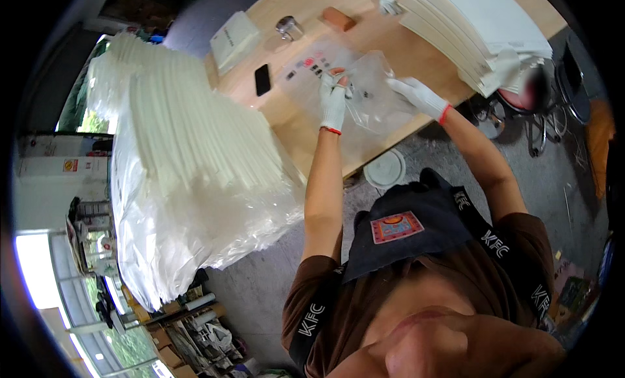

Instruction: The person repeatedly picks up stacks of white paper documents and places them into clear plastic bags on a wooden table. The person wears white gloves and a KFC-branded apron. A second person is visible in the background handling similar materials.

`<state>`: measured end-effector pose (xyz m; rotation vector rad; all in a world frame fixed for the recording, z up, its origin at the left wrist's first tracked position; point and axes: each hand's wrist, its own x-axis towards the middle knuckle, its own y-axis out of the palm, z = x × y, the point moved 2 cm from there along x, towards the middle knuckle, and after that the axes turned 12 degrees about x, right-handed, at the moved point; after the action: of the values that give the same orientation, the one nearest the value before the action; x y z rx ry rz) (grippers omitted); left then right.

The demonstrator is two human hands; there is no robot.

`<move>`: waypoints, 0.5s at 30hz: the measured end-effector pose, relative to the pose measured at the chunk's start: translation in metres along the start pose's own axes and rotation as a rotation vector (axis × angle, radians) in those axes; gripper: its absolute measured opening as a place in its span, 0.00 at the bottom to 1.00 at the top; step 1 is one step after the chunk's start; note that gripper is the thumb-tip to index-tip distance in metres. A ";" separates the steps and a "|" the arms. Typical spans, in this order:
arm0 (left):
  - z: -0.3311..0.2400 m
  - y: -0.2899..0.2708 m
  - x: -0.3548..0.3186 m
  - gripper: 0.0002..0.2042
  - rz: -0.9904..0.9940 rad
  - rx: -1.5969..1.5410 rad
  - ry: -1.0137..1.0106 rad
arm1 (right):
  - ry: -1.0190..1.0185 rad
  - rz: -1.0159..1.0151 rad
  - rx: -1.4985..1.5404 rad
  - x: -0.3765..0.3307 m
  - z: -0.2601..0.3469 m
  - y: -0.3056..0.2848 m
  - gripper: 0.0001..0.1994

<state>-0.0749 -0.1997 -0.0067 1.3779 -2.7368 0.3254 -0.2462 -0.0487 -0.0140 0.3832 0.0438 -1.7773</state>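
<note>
A clear plastic bag [372,112] lies rumpled on the wooden table, with printed marks in dark and pink on its far left part. My left hand [334,99], in a white glove with red cuff and bare thumb and fingertips, is closed on the plastic near its middle. At the bag's right edge is my right hand [420,98], gloved the same way. Its fingers are stretched out toward the plastic and touch or nearly touch it; whether they grip it I cannot make out.
On the table [286,127] are a black phone [262,80], a white box [234,42], a glass mug [289,28] and a brown block [338,18]. Another person's gloved hands [388,0] hold a white sheet stack [465,33]. A tall plastic-wrapped stack [202,143] stands left; below is a white bucket [385,169].
</note>
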 end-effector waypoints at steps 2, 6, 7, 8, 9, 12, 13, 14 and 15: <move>-0.037 0.050 -0.014 0.11 -0.003 0.341 0.223 | -0.456 0.073 -0.049 0.029 -0.007 0.025 0.21; -0.119 0.106 -0.088 0.13 0.263 0.962 0.528 | -0.494 -0.157 -0.361 0.054 -0.007 0.043 0.20; -0.121 0.109 -0.103 0.14 0.330 1.065 0.443 | -0.496 -0.200 -0.482 0.051 -0.010 0.037 0.20; -0.128 0.111 -0.112 0.15 0.334 0.954 0.500 | -0.493 -0.230 -0.596 0.044 -0.014 0.031 0.20; -0.135 0.112 -0.119 0.15 0.340 0.840 0.555 | -0.491 -0.240 -0.693 0.039 -0.016 0.024 0.20; -0.133 0.125 -0.128 0.16 0.428 0.680 0.561 | -0.477 -0.252 -0.850 0.024 -0.021 0.010 0.20; -0.131 0.131 -0.126 0.16 0.459 0.670 0.556 | -0.496 -0.254 -0.885 0.018 -0.015 0.009 0.20; -0.127 0.136 -0.127 0.16 0.487 0.665 0.540 | -0.529 -0.248 -0.921 0.013 -0.012 0.011 0.20; -0.121 0.140 -0.129 0.15 0.515 0.661 0.524 | -0.584 -0.253 -0.968 0.005 -0.007 0.010 0.20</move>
<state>-0.1150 0.0084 0.0696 0.4691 -2.5424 1.4767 -0.2360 -0.0546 -0.0202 -0.8622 0.5294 -1.8255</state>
